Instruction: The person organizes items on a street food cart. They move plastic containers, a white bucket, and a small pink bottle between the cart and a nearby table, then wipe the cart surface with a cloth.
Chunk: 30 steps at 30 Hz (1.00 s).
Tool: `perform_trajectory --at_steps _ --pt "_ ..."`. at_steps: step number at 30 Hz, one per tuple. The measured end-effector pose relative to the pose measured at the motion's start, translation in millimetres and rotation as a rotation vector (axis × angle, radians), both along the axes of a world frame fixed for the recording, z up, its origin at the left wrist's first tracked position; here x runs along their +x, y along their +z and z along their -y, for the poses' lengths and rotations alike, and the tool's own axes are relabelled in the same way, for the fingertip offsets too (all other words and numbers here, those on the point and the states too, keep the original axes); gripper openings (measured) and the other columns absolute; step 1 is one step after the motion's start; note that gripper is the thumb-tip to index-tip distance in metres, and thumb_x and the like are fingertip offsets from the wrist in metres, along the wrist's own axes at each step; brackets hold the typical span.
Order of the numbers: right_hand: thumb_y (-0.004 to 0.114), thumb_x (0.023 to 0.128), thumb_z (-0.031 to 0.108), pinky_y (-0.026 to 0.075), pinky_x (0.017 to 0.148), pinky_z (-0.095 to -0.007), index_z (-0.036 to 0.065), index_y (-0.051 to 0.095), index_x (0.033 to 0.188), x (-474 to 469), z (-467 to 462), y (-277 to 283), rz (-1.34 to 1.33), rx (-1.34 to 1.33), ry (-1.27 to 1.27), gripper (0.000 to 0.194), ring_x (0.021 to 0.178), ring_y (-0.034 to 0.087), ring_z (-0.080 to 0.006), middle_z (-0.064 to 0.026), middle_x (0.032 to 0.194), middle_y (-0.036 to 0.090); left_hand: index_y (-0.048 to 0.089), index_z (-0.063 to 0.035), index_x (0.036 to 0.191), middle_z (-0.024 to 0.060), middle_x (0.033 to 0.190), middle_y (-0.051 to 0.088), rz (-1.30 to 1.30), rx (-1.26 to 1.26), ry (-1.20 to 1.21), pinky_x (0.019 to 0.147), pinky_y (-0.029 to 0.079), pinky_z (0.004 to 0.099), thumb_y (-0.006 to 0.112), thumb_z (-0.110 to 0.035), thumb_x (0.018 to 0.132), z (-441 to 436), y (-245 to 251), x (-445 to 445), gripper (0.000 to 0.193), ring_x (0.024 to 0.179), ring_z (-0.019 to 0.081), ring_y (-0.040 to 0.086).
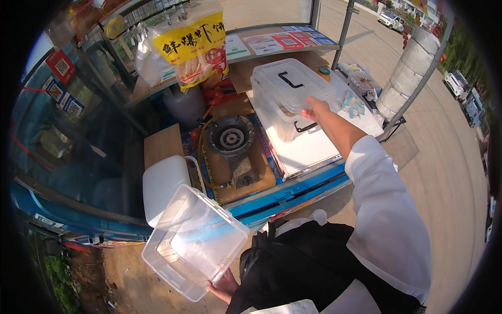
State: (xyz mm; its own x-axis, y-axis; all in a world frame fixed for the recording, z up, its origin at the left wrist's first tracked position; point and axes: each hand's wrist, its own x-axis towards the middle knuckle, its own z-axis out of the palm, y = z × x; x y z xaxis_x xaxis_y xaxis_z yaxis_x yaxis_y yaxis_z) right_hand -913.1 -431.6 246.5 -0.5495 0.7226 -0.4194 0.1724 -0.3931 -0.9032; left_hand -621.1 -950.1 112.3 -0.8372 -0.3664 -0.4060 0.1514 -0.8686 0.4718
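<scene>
My left hand (225, 286) grips the lower end of an open clear plastic storage box (188, 239), tilted in front of my body. Some specks cling to its inner wall. My right hand (317, 109) pinches the near corner of a clear plastic lid (270, 80) with a black handle (289, 80). That lid lies over a second clear plastic box (284, 131), which stands on a white board (310, 155) and has another black handle (305, 126) on its side. Whether the lid is latched cannot be made out.
A gas burner (231, 137) with a yellow hose (202, 157) sits in the middle of the cart, beside a white plastic jerrycan (164, 184). Behind stands a grey gas cylinder (186, 104). A printed plastic bag (196, 51) hangs above. A crumpled cloth (353, 104) lies at right.
</scene>
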Motion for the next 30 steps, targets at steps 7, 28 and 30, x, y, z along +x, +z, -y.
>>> perform_trajectory --at_steps 7,28,30 --pt "0.065 0.082 0.022 0.059 0.058 -0.0378 -0.008 0.049 0.112 -0.8 3.6 1.4 0.022 0.002 0.059 0.045 0.069 0.066 -0.0303 -0.0258 0.094 0.059 0.043 0.0106 0.114 0.0236 0.112 0.05 0.047 -0.05 0.009 0.101 0.04 0.0437 0.057 -0.034 0.085 9.9 -14.9 -15.4 0.055 0.109 0.0333 0.05" --pt "0.067 0.063 0.067 0.046 0.078 -0.0457 0.014 0.041 0.131 16.6 -32.2 -3.5 0.393 0.191 0.126 0.09 0.101 0.045 -0.0283 -0.0152 0.121 0.039 0.042 0.0048 0.117 0.0199 0.114 0.052 0.086 -0.14 -0.092 0.093 0.046 0.0387 0.055 -0.037 0.086 8.4 -10.1 -10.1 0.054 0.108 0.03 0.052" --pt "0.068 0.062 0.066 0.047 0.075 -0.0421 0.014 0.047 0.125 9.1 -44.5 -8.8 0.448 0.239 0.077 0.085 0.092 0.048 -0.026 -0.0143 0.115 0.044 0.041 0.0047 0.118 0.0204 0.114 0.052 0.075 -0.124 -0.086 0.094 0.045 0.0409 0.057 -0.038 0.085 10.1 -11.1 -6.5 0.056 0.108 0.0317 0.052"
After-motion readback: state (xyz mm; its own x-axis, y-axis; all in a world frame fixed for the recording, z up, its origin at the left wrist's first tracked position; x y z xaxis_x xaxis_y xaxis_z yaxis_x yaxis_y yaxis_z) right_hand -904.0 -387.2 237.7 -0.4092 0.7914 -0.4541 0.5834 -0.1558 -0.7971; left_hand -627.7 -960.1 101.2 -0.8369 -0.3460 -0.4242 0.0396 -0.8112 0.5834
